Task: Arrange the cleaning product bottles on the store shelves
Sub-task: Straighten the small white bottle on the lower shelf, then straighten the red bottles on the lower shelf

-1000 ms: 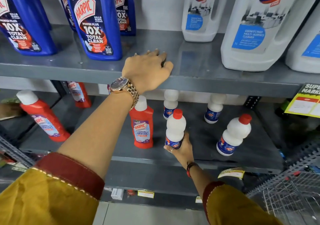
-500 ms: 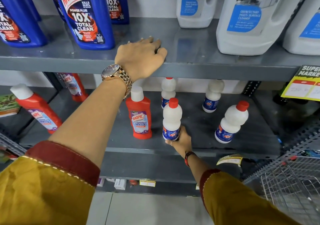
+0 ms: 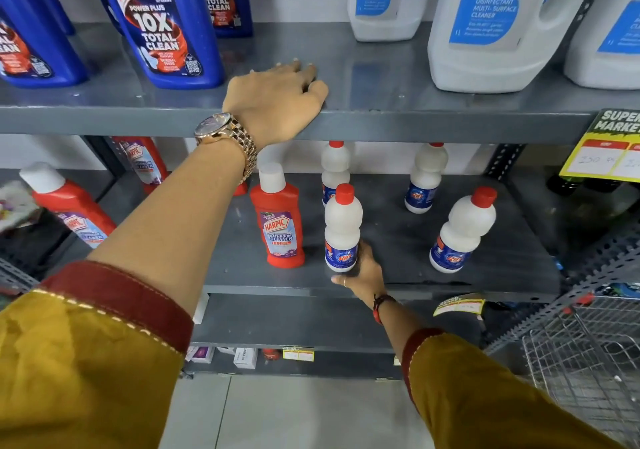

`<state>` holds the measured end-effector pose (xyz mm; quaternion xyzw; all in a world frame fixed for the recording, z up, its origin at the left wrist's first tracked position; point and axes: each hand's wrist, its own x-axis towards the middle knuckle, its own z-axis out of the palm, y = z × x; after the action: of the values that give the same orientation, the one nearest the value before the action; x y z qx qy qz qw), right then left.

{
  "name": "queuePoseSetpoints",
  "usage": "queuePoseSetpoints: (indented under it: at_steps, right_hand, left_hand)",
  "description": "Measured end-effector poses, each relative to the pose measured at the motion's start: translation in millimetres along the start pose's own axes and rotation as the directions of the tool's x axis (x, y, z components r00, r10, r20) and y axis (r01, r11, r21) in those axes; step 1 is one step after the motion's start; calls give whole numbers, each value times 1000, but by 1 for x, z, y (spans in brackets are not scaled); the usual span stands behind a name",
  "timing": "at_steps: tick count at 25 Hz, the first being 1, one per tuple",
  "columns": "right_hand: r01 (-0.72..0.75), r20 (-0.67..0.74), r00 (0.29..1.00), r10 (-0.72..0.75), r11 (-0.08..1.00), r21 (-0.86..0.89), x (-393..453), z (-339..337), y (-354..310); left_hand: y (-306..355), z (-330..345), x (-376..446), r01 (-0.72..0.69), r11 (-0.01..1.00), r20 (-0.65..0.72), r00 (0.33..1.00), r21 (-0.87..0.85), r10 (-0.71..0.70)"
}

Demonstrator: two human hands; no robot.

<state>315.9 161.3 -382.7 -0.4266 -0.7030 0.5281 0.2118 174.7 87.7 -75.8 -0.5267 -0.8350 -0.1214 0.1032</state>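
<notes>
Since the earlier frame only the view shifted; right hand [image 3: 360, 272] still wraps the white bottle [image 3: 341, 228] base at centre frame, left hand [image 3: 277, 102] flat, ungripping on upper shelf [image 3: 398, 126]. Slide it level beside the red bottle [image 3: 280, 227], labels forward

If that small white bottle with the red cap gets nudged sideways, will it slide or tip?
The white bottle is tall on a narrow base, so a high push would likely tip it. A low push, where the right hand grips it, should slide it. Opaque plastic hides its fill.

Left hand [image 3: 277, 102] flat, palm down; right hand [image 3: 360, 272] low, fingers curled.
</notes>
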Motion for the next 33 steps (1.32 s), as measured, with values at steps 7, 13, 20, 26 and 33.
queuePoseSetpoints:
  at_steps: [7,13,20,26,33]
  right_hand:
    - [12,-12,1000,-13,998,-68,-48,-13,27]
    - [129,13,992,-128,991,-43,-70,0,19]
    - [239,3,970,-243,955,173,-54,94,-61]
    - [251,-349,924,-158,939,237,-17,134,-101]
    - [110,-538,843,-10,982,155,-1,173,-109]
  left_hand:
    - [-12,-5,-25,-112,986,-157,983,-124,92]
    - [-99,-20,-106,-42,997,-395,918,-70,11]
    - [-217,-31,-121,87,995,-365,926,-50,-99]
    - [-277,-27,-109,-129,992,-447,886,13,121]
    - [-335,-15,-110,-114,993,-546,829,40,117]
